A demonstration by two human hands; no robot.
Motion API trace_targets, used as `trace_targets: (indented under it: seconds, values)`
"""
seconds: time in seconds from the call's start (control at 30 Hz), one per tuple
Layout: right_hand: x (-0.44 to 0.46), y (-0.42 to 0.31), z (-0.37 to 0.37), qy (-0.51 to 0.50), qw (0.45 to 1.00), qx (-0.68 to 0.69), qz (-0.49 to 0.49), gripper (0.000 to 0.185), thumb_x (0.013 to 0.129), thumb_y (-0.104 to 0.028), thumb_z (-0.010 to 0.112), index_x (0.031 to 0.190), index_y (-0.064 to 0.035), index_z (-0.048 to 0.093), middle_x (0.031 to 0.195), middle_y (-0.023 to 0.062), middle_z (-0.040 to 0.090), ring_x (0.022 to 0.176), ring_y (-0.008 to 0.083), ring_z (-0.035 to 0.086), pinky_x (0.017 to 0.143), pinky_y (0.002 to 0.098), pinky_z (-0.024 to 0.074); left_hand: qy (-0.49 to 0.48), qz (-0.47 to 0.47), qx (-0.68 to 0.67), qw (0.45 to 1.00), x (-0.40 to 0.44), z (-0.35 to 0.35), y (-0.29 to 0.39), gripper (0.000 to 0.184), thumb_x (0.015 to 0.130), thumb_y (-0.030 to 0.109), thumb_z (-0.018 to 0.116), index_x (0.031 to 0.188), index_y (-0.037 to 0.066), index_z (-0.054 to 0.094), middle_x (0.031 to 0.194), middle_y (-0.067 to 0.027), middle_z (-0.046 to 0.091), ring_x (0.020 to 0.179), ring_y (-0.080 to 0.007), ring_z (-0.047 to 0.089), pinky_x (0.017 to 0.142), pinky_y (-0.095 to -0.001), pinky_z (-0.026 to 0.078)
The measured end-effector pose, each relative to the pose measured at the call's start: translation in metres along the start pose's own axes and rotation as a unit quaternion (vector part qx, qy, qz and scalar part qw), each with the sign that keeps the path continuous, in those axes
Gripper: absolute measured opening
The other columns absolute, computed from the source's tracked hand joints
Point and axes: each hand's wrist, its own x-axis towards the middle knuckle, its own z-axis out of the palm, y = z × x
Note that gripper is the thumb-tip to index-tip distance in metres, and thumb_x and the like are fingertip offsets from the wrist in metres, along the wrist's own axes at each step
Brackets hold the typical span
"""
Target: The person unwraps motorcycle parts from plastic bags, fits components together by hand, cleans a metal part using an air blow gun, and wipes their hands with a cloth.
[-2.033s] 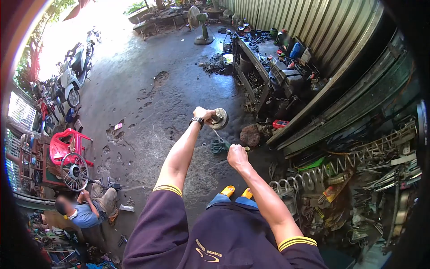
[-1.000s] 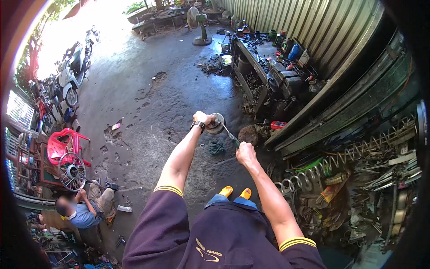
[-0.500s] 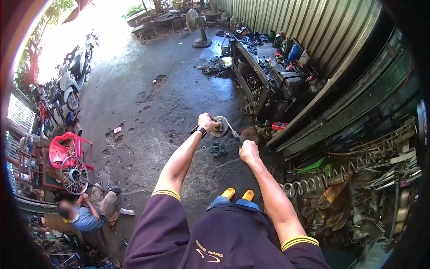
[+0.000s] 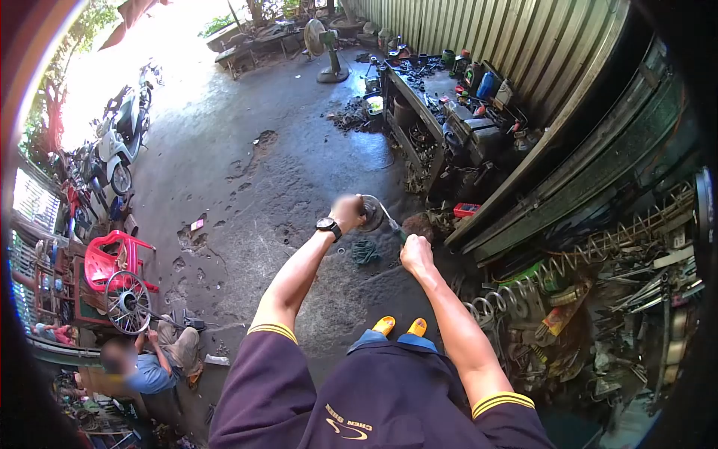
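Note:
My left hand (image 4: 346,215), with a black watch at the wrist, is stretched out in front of me at a round metal part (image 4: 372,215). Its fingers are blurred, but they appear closed on the left side of the part. My right hand (image 4: 416,254) is wrapped round the dark green handle of a tool with a bent metal tube (image 4: 392,221). The tube's curved end reaches up and left to the top of the round part. Where exactly the tip touches is too small to tell. A dark green coiled bundle (image 4: 365,253) lies on the floor below.
A workbench (image 4: 419,123) cluttered with bottles and parts stands ahead right. A red box (image 4: 467,210) and a large coil spring (image 4: 546,273) lie at right. On the left a seated person (image 4: 153,363) handles a spoked wheel (image 4: 127,302) beside a red chair (image 4: 112,262).
My left wrist has turned so the watch face shows, and the round part is tilted differently. My right hand and the tool have barely moved. The person's wheel has shifted slightly.

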Motion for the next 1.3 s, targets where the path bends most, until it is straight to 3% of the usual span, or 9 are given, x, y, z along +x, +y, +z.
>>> trace_targets:
  seconds: [0.23,0.3,0.4,0.6,0.97,1.1,1.17,1.23,1.3]
  values:
    - [0.003,-0.002,-0.002,-0.013,1.0,-0.003,-0.009,0.018,0.078,-0.008,0.053,0.083,0.0029,0.066,0.089,0.0273,0.063,0.087,0.0425,0.061,0.078,0.0498,0.0496,-0.01,0.083,-0.011,0.996,-0.009,-0.013,0.006,0.03,0.065,0.004,0.066,0.093,0.0,0.055,0.09,-0.0169,0.062,0.085,-0.0325,0.06,0.076,-0.0385,0.049]
    - [0.005,-0.002,-0.001,-0.021,1.0,0.003,-0.009,0.018,0.078,-0.009,0.053,0.082,0.0027,0.066,0.089,0.0272,0.063,0.087,0.0424,0.061,0.078,0.0504,0.0493,-0.052,0.136,0.056,0.988,-0.013,-0.017,0.006,0.033,0.065,0.001,0.065,0.096,0.001,0.054,0.093,-0.0164,0.06,0.089,-0.0335,0.058,0.078,-0.0389,0.048]
    - [0.008,-0.002,0.001,-0.01,1.0,-0.008,-0.01,0.024,0.077,-0.018,0.065,0.082,0.0052,0.064,0.084,0.0288,0.062,0.085,0.0415,0.061,0.076,0.0452,0.0504,-0.046,0.18,0.06,0.981,-0.021,-0.017,0.005,0.034,0.065,0.003,0.064,0.097,0.002,0.053,0.094,-0.0157,0.058,0.093,-0.0325,0.055,0.08,-0.0393,0.047]
    - [0.007,-0.004,-0.001,-0.042,0.999,0.01,-0.033,0.023,0.077,-0.017,0.064,0.083,0.005,0.065,0.085,0.029,0.061,0.086,0.0417,0.061,0.077,0.045,0.0502,-0.075,0.235,0.088,0.965,-0.028,-0.01,-0.006,0.034,0.068,0.005,0.062,0.1,0.005,0.052,0.097,-0.0112,0.057,0.096,-0.0314,0.052,0.085,-0.0387,0.045]
    - [0.003,-0.01,-0.008,-0.072,0.997,0.009,-0.019,0.023,0.078,-0.017,0.063,0.086,0.0047,0.065,0.088,0.0288,0.061,0.09,0.0411,0.06,0.078,0.0451,0.0498,-0.136,0.252,0.146,0.947,-0.032,0.0,-0.011,0.038,0.07,0.01,0.065,0.106,0.006,0.052,0.099,-0.0102,0.057,0.098,-0.0296,0.052,0.083,-0.0378,0.047]
    - [0.006,-0.007,-0.007,-0.078,0.997,0.008,-0.027,0.024,0.078,-0.018,0.063,0.085,0.0044,0.065,0.089,0.0292,0.061,0.091,0.0406,0.06,0.078,0.0452,0.0498,-0.128,0.277,0.156,0.939,-0.034,-0.001,-0.008,0.041,0.071,0.012,0.065,0.11,0.006,0.052,0.098,-0.0096,0.057,0.099,-0.0293,0.052,0.083,-0.0376,0.047]
    - [0.009,-0.002,-0.008,-0.086,0.996,0.004,-0.032,0.025,0.077,-0.018,0.063,0.088,0.0043,0.065,0.091,0.0288,0.061,0.092,0.0411,0.059,0.079,0.0453,0.0494,-0.134,0.259,0.132,0.947,-0.034,-0.009,0.002,0.027,0.073,0.006,0.058,0.1,0.004,0.054,0.098,-0.012,0.056,0.1,-0.0297,0.052,0.08,-0.0385,0.049]
    - [0.013,0.011,-0.005,-0.093,0.995,-0.001,-0.039,0.027,0.076,-0.017,0.063,0.092,0.0042,0.064,0.092,0.0285,0.061,0.093,0.0416,0.058,0.08,0.0454,0.049,-0.096,0.263,0.107,0.954,-0.035,-0.003,-0.005,0.035,0.071,0.01,0.063,0.105,0.007,0.054,0.093,-0.0112,0.057,0.094,-0.0293,0.053,0.078,-0.0387,0.048]
    - [0.02,0.034,-0.007,-0.024,0.993,0.077,-0.091,0.034,0.074,-0.016,0.063,0.101,0.004,0.059,0.103,0.0283,0.058,0.099,0.042,0.056,0.084,0.0444,0.047,-0.052,0.161,0.062,0.984,-0.038,-0.006,-0.002,0.032,0.069,0.01,0.064,0.1,0.005,0.055,0.089,-0.0126,0.058,0.088,-0.0305,0.056,0.076,-0.0393,0.048]
